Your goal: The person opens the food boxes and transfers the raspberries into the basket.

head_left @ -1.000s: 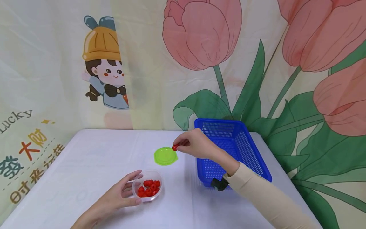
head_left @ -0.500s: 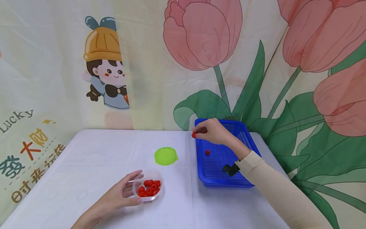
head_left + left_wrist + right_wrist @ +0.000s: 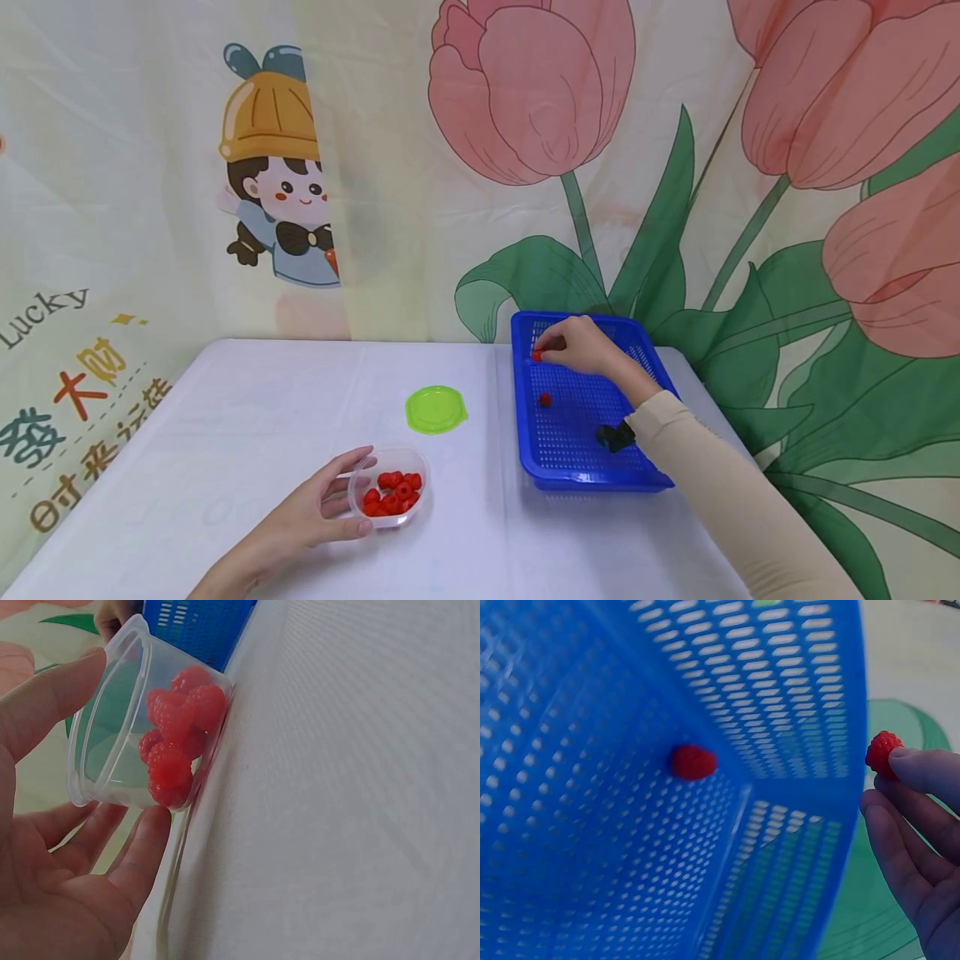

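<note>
My left hand [image 3: 303, 512] holds a clear plastic tub [image 3: 112, 750] on the table, thumb at one side and fingers at the other. Several raspberries [image 3: 171, 739] lie in the bottom of the tub. My right hand [image 3: 581, 343] pinches one raspberry [image 3: 885, 754] between thumb and fingertips, over the far left part of a blue plastic basket [image 3: 528, 433]. Inside the basket a single raspberry [image 3: 545, 400] lies near its left wall. The right forearm hides part of the basket's right side.
A green lid [image 3: 436, 410] lies flat on the white-covered table [image 3: 300, 400], between the tub and the basket. Behind the table hangs a printed curtain [image 3: 390, 167] with tulips and a cartoon figure.
My right hand has carried the raspberry from above the green lid, right and away, to over the basket. The left hand and the tub have stayed in place.
</note>
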